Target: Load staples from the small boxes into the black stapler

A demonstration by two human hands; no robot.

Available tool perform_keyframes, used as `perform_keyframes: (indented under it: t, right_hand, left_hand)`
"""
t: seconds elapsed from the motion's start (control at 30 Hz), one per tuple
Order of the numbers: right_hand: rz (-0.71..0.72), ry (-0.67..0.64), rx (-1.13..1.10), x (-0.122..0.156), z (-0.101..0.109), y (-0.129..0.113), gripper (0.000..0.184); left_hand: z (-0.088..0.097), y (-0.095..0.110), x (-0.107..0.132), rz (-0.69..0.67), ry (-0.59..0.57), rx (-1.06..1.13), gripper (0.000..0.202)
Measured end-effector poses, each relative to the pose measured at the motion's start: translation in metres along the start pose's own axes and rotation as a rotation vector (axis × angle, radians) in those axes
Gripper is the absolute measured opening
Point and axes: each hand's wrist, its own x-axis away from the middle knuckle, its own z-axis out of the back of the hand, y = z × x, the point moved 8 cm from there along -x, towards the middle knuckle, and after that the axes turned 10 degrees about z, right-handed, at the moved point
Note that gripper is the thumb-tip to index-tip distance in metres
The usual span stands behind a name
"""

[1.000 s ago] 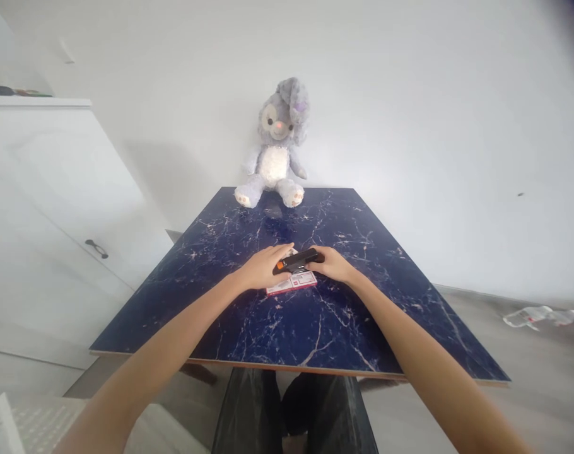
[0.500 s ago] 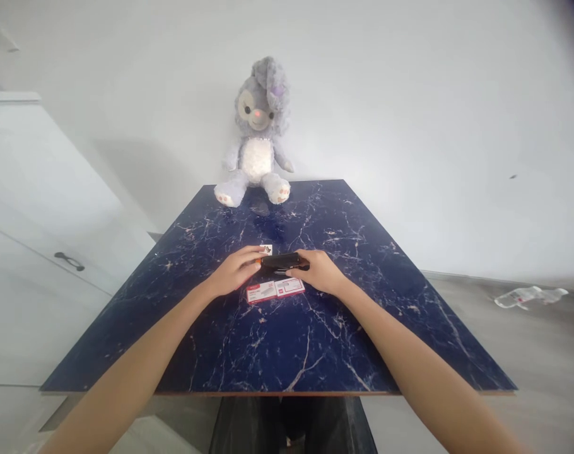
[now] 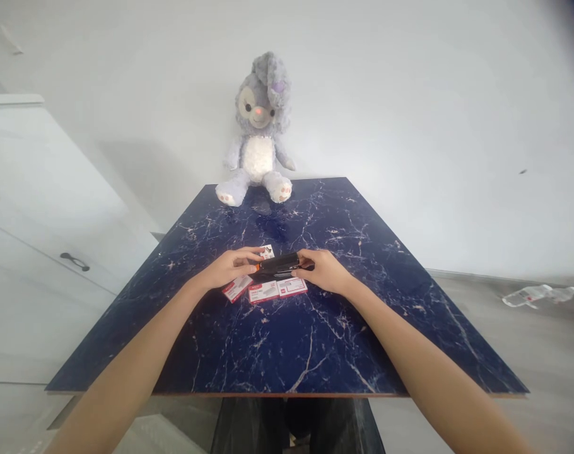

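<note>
A black stapler (image 3: pixel 279 264) with an orange end is held between both hands over the middle of the dark blue marbled table (image 3: pixel 315 340). My left hand (image 3: pixel 228 268) pinches its orange left end, fingers curled. My right hand (image 3: pixel 322 271) grips its right end. Beneath the stapler lie small red and white boxes: one pair side by side (image 3: pixel 277 290), another (image 3: pixel 236 288) angled by my left hand. A small white card (image 3: pixel 267 251) lies just beyond.
A grey plush rabbit (image 3: pixel 257 135) sits at the table's far edge against the white wall. A white cabinet (image 3: pixel 41 227) with a dark handle stands on the left. Crumpled plastic wrap (image 3: pixel 537 294) lies on the floor at right.
The stapler has lifted slightly in both hands. My left hand has drawn back, uncovering another red and white box by it. The camera has shifted a little.
</note>
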Motion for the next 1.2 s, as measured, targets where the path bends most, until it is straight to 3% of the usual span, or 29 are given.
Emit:
perform_keyframes:
  t: [0.3,0.53,0.67,0.8,0.9,1.07,1.2]
  right_hand:
    - [-0.063,-0.054,0.034,0.004,0.014,0.005,0.015]
    - [-0.11,-0.09,0.194,0.012,0.038,0.01,0.007]
    - [-0.086,-0.106,0.228,0.011,0.036,0.006,0.004]
    - [0.015,-0.005,0.309,0.008,0.04,-0.007,0.007]
    - [0.06,0.03,0.345,0.006,0.037,-0.014,0.008]
    - [0.078,-0.023,0.397,0.004,0.023,-0.016,0.007]
    - [0.086,-0.048,0.405,0.005,0.015,-0.017,0.009]
  left_hand:
    - [0.008,-0.003,0.001,-0.02,0.126,-0.112,0.042]
    - [0.02,-0.003,0.004,-0.087,0.404,-0.264,0.036]
    - [0.013,0.002,0.003,-0.136,0.378,-0.291,0.041]
    - [0.004,0.001,-0.002,-0.132,0.301,-0.36,0.046]
    - [0.007,-0.001,-0.003,-0.098,0.331,-0.392,0.049]
    - [0.016,-0.004,0.0,-0.091,0.459,-0.411,0.047]
    - [0.01,-0.013,-0.006,-0.123,0.395,-0.468,0.043]
